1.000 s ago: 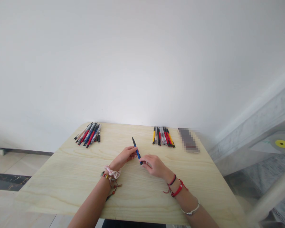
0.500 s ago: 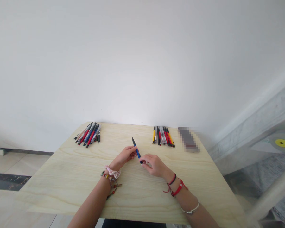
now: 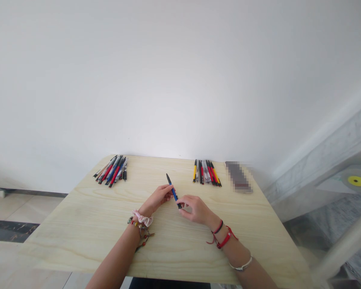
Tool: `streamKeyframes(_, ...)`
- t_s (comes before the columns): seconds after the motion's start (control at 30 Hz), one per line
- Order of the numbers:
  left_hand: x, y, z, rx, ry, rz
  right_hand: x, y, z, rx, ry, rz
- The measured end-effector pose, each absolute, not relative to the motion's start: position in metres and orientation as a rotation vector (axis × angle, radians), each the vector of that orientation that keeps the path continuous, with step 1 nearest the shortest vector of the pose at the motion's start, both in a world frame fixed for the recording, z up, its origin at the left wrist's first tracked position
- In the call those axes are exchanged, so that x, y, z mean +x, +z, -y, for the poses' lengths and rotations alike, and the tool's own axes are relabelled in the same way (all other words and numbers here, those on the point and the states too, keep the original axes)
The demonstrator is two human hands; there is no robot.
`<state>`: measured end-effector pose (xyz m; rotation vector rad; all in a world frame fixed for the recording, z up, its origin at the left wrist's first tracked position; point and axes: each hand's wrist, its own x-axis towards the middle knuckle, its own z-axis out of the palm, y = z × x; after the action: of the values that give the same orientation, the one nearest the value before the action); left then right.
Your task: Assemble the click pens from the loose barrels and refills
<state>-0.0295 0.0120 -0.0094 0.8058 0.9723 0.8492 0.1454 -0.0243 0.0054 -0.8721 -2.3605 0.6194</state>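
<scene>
A blue pen (image 3: pixel 174 194) with a black tip and black end is held slantwise over the middle of the table, its tip pointing away from me. My left hand (image 3: pixel 160 198) pinches the barrel between thumb and fingers. At the pen's near end is my right hand (image 3: pixel 195 208), its thumb and forefinger around the black end. A loose pile of pens (image 3: pixel 112 170) in red, blue, white and black lies at the back left. Toward the back right, more pens (image 3: pixel 207 172), yellow, red, black and clear, lie side by side in a row.
The pale wooden table (image 3: pixel 165 257) stands against a white wall (image 3: pixel 180 80). A dark, pixelated flat object (image 3: pixel 238 176) lies at its back right corner. Right of the table is a grey thing with a yellow disc (image 3: pixel 357 181).
Hardly anything differs. The pen has shifted very slightly, and my right thumb and forefinger are a little further apart at its near end.
</scene>
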Motion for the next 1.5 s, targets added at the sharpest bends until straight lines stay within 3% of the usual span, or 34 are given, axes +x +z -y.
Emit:
streamKeyframes(0.27, -0.029, -0.010, -0.012, 0.839, 0.871, -1.008, 0.147, 0.000, 0.018, -1.035, 0.961, 2.139)
streamKeyframes(0.53, -0.030, -0.009, -0.013, 0.860, 0.920, -1.047, 0.148, -0.005, 0.012, -1.201, 0.989, 1.964)
streamKeyframes(0.9, -0.032, -0.005, -0.015, 0.811, 1.112, -1.062, 0.150, -0.007, 0.013, -1.077, 1.323, 1.862)
streamKeyframes(1.27, -0.030, -0.008, -0.013, 0.807, 1.029, -0.995, 0.146, -0.006, 0.018, -0.819, 0.680, 2.222)
streamKeyframes(1.5, -0.031, -0.009, -0.015, 0.805, 1.045, -1.028, 0.148, -0.001, 0.018, -0.802, 0.648, 2.261)
